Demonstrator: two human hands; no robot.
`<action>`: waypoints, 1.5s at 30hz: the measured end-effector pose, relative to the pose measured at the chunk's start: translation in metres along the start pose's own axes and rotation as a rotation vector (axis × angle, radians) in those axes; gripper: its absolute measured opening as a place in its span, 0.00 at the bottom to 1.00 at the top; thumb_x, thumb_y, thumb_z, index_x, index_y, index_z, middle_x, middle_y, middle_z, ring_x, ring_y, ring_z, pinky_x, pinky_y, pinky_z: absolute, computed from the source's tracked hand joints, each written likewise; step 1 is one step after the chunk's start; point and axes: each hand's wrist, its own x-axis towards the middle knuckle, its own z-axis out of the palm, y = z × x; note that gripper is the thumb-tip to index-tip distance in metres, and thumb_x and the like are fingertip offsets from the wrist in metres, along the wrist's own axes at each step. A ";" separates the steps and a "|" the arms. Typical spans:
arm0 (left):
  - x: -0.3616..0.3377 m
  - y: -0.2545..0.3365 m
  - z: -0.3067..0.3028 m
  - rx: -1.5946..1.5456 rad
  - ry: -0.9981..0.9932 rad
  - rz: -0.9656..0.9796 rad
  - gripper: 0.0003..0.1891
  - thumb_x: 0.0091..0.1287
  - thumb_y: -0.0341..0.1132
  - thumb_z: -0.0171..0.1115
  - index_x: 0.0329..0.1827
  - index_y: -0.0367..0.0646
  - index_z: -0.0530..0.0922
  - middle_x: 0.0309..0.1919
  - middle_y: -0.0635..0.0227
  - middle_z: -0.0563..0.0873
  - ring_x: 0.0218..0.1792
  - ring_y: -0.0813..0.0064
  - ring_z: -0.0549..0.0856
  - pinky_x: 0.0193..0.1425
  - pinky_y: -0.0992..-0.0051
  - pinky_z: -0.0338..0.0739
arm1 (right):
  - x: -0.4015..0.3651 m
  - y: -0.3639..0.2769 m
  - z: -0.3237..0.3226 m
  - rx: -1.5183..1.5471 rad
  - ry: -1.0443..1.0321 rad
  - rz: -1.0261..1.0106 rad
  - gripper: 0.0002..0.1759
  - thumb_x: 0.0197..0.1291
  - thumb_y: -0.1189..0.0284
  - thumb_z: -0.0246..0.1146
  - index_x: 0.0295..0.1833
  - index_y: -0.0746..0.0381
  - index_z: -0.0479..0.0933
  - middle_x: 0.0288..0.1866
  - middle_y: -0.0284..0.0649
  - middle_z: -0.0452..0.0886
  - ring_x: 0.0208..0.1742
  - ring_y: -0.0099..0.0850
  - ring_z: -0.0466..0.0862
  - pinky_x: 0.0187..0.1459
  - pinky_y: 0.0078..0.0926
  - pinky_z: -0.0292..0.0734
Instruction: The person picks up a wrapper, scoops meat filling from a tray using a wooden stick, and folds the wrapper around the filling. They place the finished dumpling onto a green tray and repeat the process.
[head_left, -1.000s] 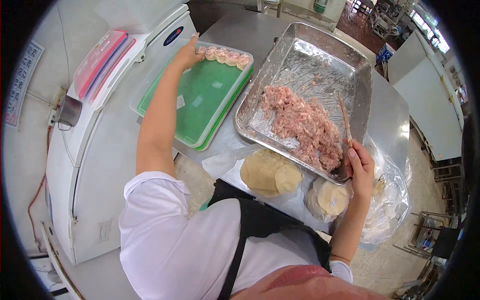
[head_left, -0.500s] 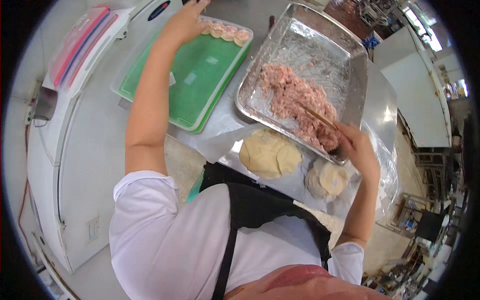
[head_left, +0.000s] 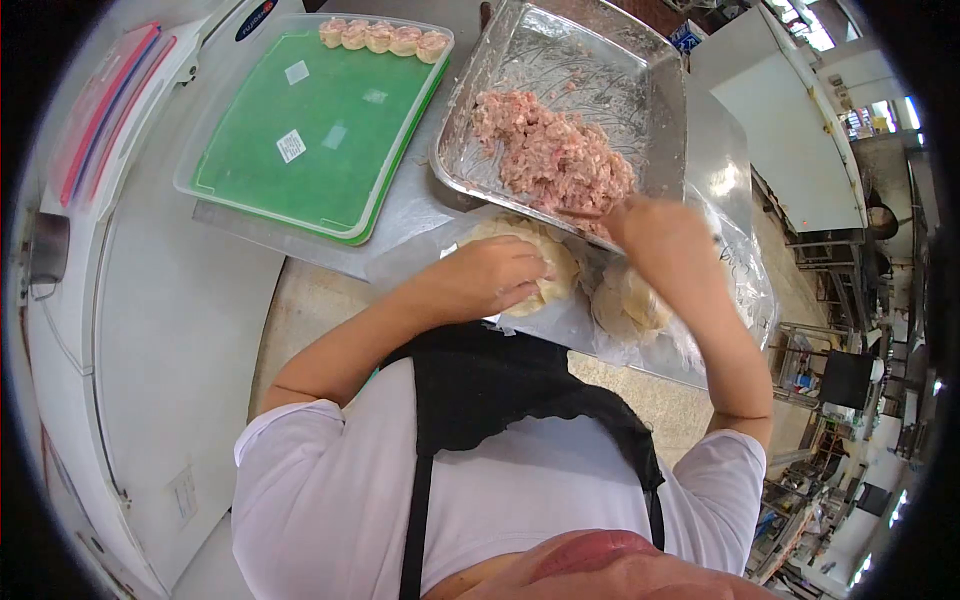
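Note:
Minced meat [head_left: 550, 150] lies in a deep metal tray [head_left: 580, 50]. My right hand [head_left: 650, 235] is closed on a thin stick-like tool [head_left: 580, 213] at the meat's near edge. Just below the tray, my left hand [head_left: 490, 275] rests over a stack of round dough wrappers [head_left: 560, 262]; its fingers are bent, and whether they grip a wrapper is unclear. A second pile of wrappers [head_left: 622, 305] lies under my right wrist. At the far edge of the green-based plastic tray [head_left: 270, 130] sits a row of several filled dumplings [head_left: 385, 38].
A white freezer [head_left: 180, 330] stands at the left, with pink and blue lids [head_left: 110, 110] on it. Clear plastic bags [head_left: 745, 275] lie on the metal table [head_left: 400, 215] at right. Racks and kitchenware [head_left: 825, 370] stand farther right.
My left hand has come back from the dumpling row to the wrapper stack. My right hand has shifted slightly at the meat tray's near edge with the tool. The camera view has moved.

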 end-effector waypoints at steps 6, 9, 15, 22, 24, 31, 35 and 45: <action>0.023 0.010 0.020 0.170 0.022 0.168 0.12 0.61 0.35 0.66 0.46 0.42 0.81 0.44 0.63 0.82 0.50 0.57 0.80 0.56 0.63 0.75 | 0.032 0.009 0.032 0.038 0.253 0.033 0.04 0.50 0.74 0.62 0.28 0.60 0.82 0.28 0.41 0.85 0.32 0.38 0.88 0.29 0.34 0.82; 0.026 0.006 0.022 0.403 -0.003 0.114 0.09 0.60 0.35 0.66 0.40 0.42 0.81 0.44 0.65 0.81 0.49 0.60 0.79 0.53 0.64 0.75 | 0.018 -0.023 0.021 -0.049 0.069 -0.002 0.05 0.50 0.73 0.62 0.28 0.58 0.83 0.26 0.42 0.84 0.30 0.38 0.88 0.27 0.36 0.82; 0.026 0.005 0.005 0.160 0.209 0.101 0.07 0.62 0.35 0.65 0.34 0.40 0.80 0.38 0.62 0.83 0.41 0.61 0.82 0.45 0.63 0.76 | 0.032 0.020 0.024 0.051 0.132 0.050 0.07 0.58 0.70 0.59 0.30 0.60 0.78 0.29 0.43 0.81 0.32 0.41 0.86 0.31 0.36 0.81; 0.007 0.018 -0.021 -0.283 0.199 -0.324 0.10 0.65 0.37 0.64 0.38 0.38 0.80 0.37 0.58 0.84 0.39 0.56 0.84 0.45 0.63 0.78 | 0.019 0.013 0.008 0.083 -0.097 0.030 0.06 0.59 0.69 0.60 0.31 0.58 0.79 0.29 0.39 0.81 0.32 0.39 0.86 0.31 0.40 0.78; 0.003 0.016 -0.023 -0.403 0.134 -0.468 0.10 0.64 0.36 0.64 0.40 0.38 0.80 0.37 0.58 0.85 0.41 0.56 0.85 0.47 0.65 0.79 | 0.030 0.015 0.002 0.100 -0.106 0.108 0.07 0.59 0.68 0.60 0.31 0.57 0.79 0.28 0.39 0.81 0.32 0.39 0.86 0.31 0.40 0.79; -0.016 0.004 -0.029 -0.170 0.075 -0.311 0.12 0.60 0.31 0.65 0.47 0.44 0.84 0.37 0.61 0.86 0.42 0.59 0.84 0.47 0.67 0.78 | 0.021 -0.008 0.024 0.065 0.036 0.024 0.09 0.60 0.66 0.61 0.32 0.59 0.80 0.28 0.40 0.82 0.32 0.40 0.85 0.30 0.38 0.78; -0.020 0.001 -0.030 -0.013 0.228 -0.033 0.13 0.56 0.30 0.68 0.45 0.45 0.85 0.37 0.64 0.86 0.41 0.60 0.84 0.47 0.65 0.78 | 0.031 0.020 0.007 0.069 -0.107 0.100 0.08 0.59 0.67 0.60 0.33 0.59 0.81 0.31 0.41 0.83 0.33 0.40 0.86 0.31 0.37 0.80; -0.027 0.026 -0.034 -0.089 0.195 -0.082 0.13 0.52 0.23 0.62 0.41 0.42 0.79 0.39 0.63 0.85 0.43 0.58 0.84 0.50 0.67 0.78 | 0.032 0.017 -0.004 -0.021 -0.255 0.199 0.13 0.61 0.65 0.58 0.29 0.60 0.81 0.25 0.45 0.82 0.30 0.45 0.85 0.34 0.44 0.79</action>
